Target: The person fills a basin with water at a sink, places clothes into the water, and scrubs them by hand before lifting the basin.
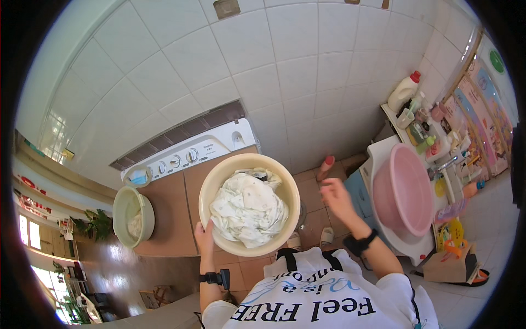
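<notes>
A cream plastic basin (pixel 296 205) filled with crumpled white printed fabric (pixel 246 205) is before me, partly over the brown top of a washing machine (pixel 164 214). My left hand (pixel 204 236) grips the basin's near left rim, fingers hidden beneath it. To the right of the basin, my right hand (pixel 337 197) is raised in the air, blurred, its fingers apart and holding nothing. It hangs between the cream basin and a pink plastic basin (pixel 394 189) that stands tilted on the white sink.
A pale green basin (pixel 151 222) with cloth inside stands at the machine's left end. The control panel (pixel 185 156) backs onto the tiled wall. Bottles and cups crowd the sink ledge, including a red-capped detergent bottle (pixel 402 92). A pink bottle (pixel 325 167) stands on the floor.
</notes>
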`<control>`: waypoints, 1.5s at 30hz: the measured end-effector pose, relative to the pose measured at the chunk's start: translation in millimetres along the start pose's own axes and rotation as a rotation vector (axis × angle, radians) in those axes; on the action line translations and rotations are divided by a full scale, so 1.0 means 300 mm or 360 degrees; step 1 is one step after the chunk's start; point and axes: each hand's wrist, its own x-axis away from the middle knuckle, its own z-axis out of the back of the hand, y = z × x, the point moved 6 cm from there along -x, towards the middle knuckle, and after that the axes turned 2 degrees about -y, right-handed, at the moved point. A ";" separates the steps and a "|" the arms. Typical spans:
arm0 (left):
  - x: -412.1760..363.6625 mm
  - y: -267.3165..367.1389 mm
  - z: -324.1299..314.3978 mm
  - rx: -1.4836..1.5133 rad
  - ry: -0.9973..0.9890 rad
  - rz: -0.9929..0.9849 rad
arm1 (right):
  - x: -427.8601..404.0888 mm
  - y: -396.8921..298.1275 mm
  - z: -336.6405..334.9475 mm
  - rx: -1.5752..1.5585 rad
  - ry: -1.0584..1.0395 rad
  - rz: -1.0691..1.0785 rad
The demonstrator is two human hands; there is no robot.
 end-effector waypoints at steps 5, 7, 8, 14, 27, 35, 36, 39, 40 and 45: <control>0.050 -0.019 0.006 0.0006 0.0125 -0.0090 | 0.247 0.213 0.662 0.0504 0.1121 0.0081; 0.070 -0.053 0.020 -0.0039 0.0151 -0.0121 | 0.423 0.257 0.851 0.1195 0.1535 -0.0049; 0.079 -0.057 0.015 -0.0063 0.0184 -0.0146 | 0.506 0.322 0.941 0.1578 0.1704 -0.0291; 0.127 -0.071 -0.019 -0.0189 0.0485 -0.0193 | 0.786 0.953 1.306 -0.0249 0.1550 -0.1519; 0.178 0.053 -0.088 -0.0208 0.0752 -0.0202 | 0.721 0.995 1.229 -0.1005 0.0993 -0.1232; 0.178 0.032 -0.077 -0.0045 0.0630 -0.0288 | 0.552 0.755 1.061 -0.1263 0.1091 -0.1110; 0.172 0.028 -0.078 -0.0025 0.0573 -0.0315 | 0.535 0.729 1.042 -0.1270 0.1169 -0.1162; 0.163 0.023 -0.048 0.0106 0.0354 -0.0420 | 0.466 0.498 0.854 -0.1070 0.1204 -0.1010; 0.142 -0.018 -0.034 0.0161 0.0236 -0.0341 | 0.448 0.511 0.842 -0.1063 0.1151 -0.0968; 0.112 -0.012 -0.001 0.0093 -0.0237 -0.0175 | 0.327 0.441 0.792 -0.0999 0.0946 -0.0633</control>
